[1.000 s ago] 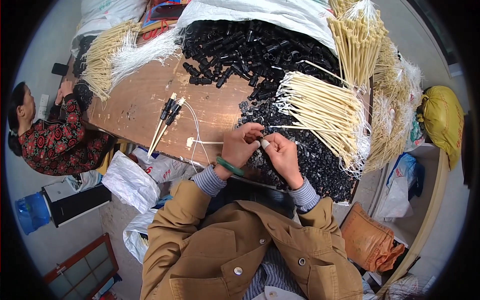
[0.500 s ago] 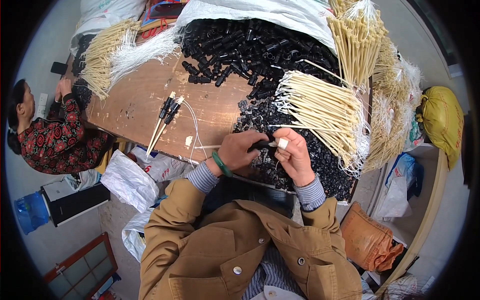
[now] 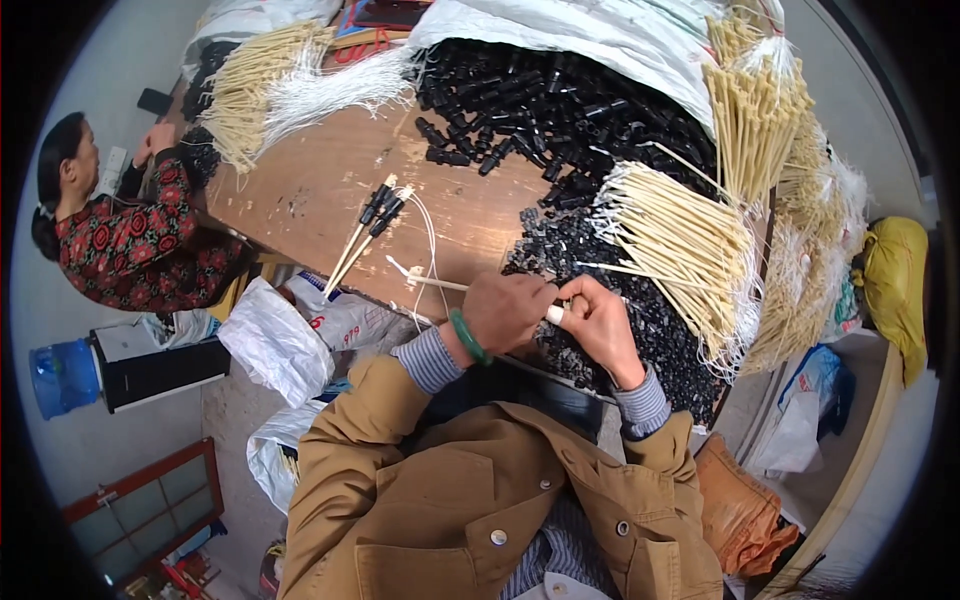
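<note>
Pale stick [image 3: 438,283] poked leftward from grasp of left hand [image 3: 503,312], long axis nearly sideways; right hand [image 3: 603,328] farther off, pinched narrow, any contents hidden.

The brown wooden surface [image 3: 300,215] is showing a scuffed, worn finish. The black connectors [image 3: 560,105] are looking like smooth, semi-gloss plastic, while the small black pieces [image 3: 675,365] are glinting like glossy plastic. The bundled cream sticks [image 3: 680,265] are appearing matt and smooth. The white sack [image 3: 600,42] is looking like creased plastic, slightly shiny. The green bangle [image 3: 466,338] is shining, polished and smooth; the tan jacket [image 3: 415,455] is looking like matt cloth, its snap buttons [image 3: 498,538] gleaming like metal.
</note>
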